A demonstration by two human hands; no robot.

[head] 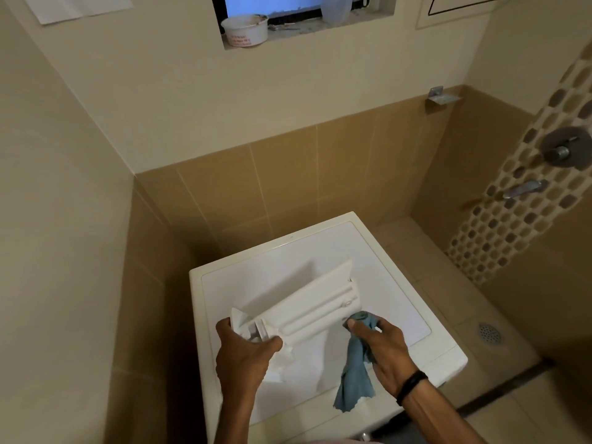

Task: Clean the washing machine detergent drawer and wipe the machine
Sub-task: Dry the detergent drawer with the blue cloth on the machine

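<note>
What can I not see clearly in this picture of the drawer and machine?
Head view only.
Inside of the drawer: turned away from the camera.
Front of the machine: cut off by the bottom edge.
Print on the tub: too small.
Top of the cloth: inside the right hand.

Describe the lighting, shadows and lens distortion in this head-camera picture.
Head view: dim, warm light; the detergent drawer casts soft shadows on the washing machine top; the wide-angle lens bows the wall lines; the window glows blue.
</note>
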